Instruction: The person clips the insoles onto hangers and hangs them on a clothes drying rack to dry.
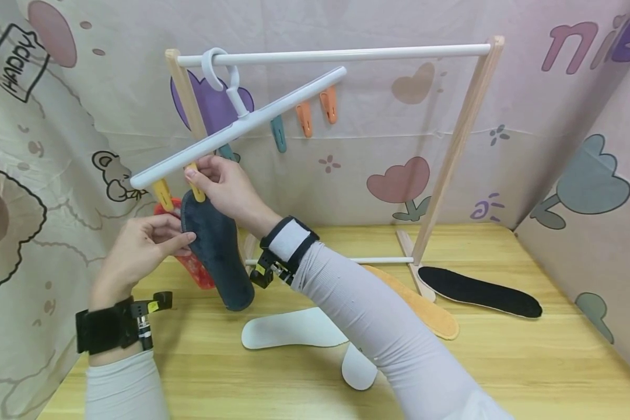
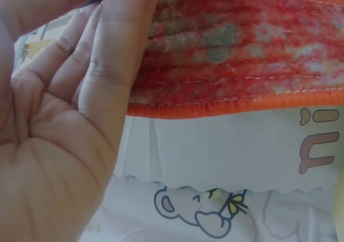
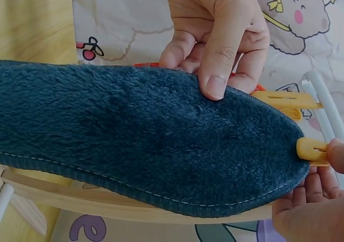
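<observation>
A fluffy dark blue insole (image 1: 215,251) hangs toe-up below the low left end of a tilted white clip hanger (image 1: 289,100). My left hand (image 1: 136,251) pinches its left edge, the thumb (image 3: 216,86) on the furry face and the fingers behind. My right hand (image 1: 236,189) pinches a yellow clothespin (image 3: 309,148) whose tip overlaps the insole's upper end. Behind the blue insole and my left fingers, a red insole (image 2: 242,54) with an orange border hangs at another yellow clothespin (image 1: 163,195); the blue insole partly hides it in the head view.
The hanger's hook (image 1: 210,70) loops over the top rod (image 1: 346,55) of a wooden rack (image 1: 454,154). Teal (image 1: 278,134) and orange clothespins (image 1: 304,119) hang farther along. On the table (image 1: 215,373) lie white insoles (image 1: 294,328), an orange insole (image 1: 420,303) and a black insole (image 1: 480,291).
</observation>
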`<action>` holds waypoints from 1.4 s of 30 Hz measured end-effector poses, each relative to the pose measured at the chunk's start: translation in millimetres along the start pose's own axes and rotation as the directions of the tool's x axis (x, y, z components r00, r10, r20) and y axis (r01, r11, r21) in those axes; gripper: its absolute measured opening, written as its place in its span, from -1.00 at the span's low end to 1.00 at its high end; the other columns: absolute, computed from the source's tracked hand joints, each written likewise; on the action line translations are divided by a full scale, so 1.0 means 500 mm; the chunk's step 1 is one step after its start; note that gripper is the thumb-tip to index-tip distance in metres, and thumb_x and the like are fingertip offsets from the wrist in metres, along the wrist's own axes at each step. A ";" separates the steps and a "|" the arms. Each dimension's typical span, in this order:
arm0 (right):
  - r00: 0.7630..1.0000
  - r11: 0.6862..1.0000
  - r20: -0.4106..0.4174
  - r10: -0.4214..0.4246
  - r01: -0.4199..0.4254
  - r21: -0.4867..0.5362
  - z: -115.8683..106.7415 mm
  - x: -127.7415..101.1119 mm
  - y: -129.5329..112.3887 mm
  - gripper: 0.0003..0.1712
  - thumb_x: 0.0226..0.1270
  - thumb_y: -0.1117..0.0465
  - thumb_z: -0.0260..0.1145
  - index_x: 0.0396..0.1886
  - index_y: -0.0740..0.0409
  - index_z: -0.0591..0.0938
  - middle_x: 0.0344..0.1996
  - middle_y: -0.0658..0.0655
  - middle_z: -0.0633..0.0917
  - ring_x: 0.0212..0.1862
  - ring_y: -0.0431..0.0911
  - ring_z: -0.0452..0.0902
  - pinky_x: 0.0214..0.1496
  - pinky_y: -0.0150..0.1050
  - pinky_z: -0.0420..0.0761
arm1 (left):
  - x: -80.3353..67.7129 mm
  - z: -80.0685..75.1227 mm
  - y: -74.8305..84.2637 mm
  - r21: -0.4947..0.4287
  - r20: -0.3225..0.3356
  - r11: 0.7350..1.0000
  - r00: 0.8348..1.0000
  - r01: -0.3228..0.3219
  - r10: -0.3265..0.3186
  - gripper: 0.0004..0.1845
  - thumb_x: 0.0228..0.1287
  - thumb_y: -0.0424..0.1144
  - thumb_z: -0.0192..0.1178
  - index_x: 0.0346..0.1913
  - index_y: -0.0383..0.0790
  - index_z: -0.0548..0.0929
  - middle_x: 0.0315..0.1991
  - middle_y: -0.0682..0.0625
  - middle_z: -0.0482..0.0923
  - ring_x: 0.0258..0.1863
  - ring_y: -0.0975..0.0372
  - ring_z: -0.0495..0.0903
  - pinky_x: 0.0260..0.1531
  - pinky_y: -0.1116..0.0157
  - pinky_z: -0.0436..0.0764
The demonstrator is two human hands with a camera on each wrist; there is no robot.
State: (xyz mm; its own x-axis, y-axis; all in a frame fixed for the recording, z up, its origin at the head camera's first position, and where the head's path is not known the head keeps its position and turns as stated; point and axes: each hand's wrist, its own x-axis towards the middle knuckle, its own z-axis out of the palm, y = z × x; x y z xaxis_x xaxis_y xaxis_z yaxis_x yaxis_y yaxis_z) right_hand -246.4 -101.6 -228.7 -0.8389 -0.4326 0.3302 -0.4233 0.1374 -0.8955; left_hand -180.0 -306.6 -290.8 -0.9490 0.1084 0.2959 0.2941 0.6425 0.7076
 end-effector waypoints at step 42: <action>0.997 0.991 0.048 -0.057 0.063 -0.119 -0.033 -0.007 0.049 -0.53 0.67 0.12 0.27 0.40 0.26 0.61 0.28 0.22 0.74 0.24 -0.02 0.72 0.21 -0.42 0.69 | 0.008 0.007 0.006 -0.055 0.057 0.997 0.997 0.052 -0.049 -0.66 0.49 -0.19 0.41 0.10 -0.40 0.70 -0.29 0.12 0.87 -0.30 0.30 0.86 -0.19 0.49 0.72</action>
State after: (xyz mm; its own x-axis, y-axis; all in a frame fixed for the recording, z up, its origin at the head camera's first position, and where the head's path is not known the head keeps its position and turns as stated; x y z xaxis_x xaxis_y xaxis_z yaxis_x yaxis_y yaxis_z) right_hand -259.6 -81.9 -246.6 -0.7961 -0.4819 0.3662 -0.5127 0.2154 -0.8311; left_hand -183.4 -301.7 -289.7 -0.9672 0.1195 0.2241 0.2499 0.6043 0.7565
